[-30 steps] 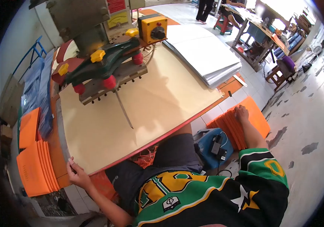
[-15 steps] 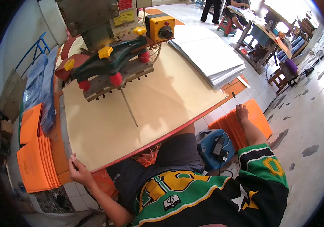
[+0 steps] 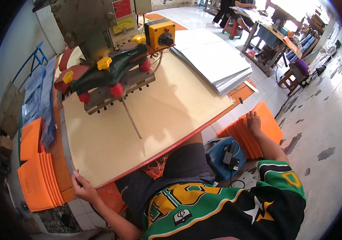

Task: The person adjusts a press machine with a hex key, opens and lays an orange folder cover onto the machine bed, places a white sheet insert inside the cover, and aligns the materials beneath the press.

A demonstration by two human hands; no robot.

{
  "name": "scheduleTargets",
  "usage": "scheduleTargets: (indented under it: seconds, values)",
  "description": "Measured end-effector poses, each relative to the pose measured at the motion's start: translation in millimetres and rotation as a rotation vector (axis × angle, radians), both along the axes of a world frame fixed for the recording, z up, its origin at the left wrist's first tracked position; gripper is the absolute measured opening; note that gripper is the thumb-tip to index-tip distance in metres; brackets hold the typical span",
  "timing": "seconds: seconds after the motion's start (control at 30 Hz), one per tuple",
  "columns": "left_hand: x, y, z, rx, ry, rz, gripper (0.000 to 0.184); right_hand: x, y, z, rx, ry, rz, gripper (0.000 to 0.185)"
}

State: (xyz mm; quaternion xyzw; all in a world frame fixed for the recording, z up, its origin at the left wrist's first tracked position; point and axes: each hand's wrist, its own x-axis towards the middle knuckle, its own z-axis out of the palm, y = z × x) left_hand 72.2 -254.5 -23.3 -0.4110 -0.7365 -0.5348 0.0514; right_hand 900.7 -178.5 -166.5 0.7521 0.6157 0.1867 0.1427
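Note:
My left hand (image 3: 84,187) is at the near left corner of a cream-coloured work sheet (image 3: 171,120), fingers apart, its fingertips by the edge. Out to the right, my right hand (image 3: 254,122) rests on a stack of orange folded pieces (image 3: 241,138), its fingers spread over their upper edges. Above the sheet stands a press head (image 3: 111,76) with yellow knobs, red spacers and a metal bar beneath. A thin dark line or rod (image 3: 132,119) runs from the bar towards me across the sheet.
A thick stack of white sheets (image 3: 215,60) lies at the back right. More orange pieces (image 3: 39,182) stand at the left, near plastic-wrapped blue material (image 3: 35,96). A blue case (image 3: 223,160) with a black adapter is beside my leg. People are at a far table (image 3: 267,24).
The view has shifted slightly, so the table and press appear further left. My right hand stays on the orange stack, and my left hand remains at the sheet's corner.

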Motion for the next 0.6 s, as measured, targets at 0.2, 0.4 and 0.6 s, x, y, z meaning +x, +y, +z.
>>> scheduleTargets:
  seconds: [0.2,0.4,0.6]
  values:
    - [-1.6,-1.1,-1.2,-0.012,-0.003,-0.004,0.034,-24.2,-14.5,-24.5,-0.006,0.075,0.107,0.043]
    - [-3.5,0.0,-3.5,0.008,0.009,0.004,0.033,-63.8,-22.9,-27.1,0.117,0.174,-0.075,0.042]
    - [3.6,1.2,4.7,-0.007,0.118,0.061,0.036,-85.8,-9.7,-58.7,0.442,0.84,-0.007,0.03]
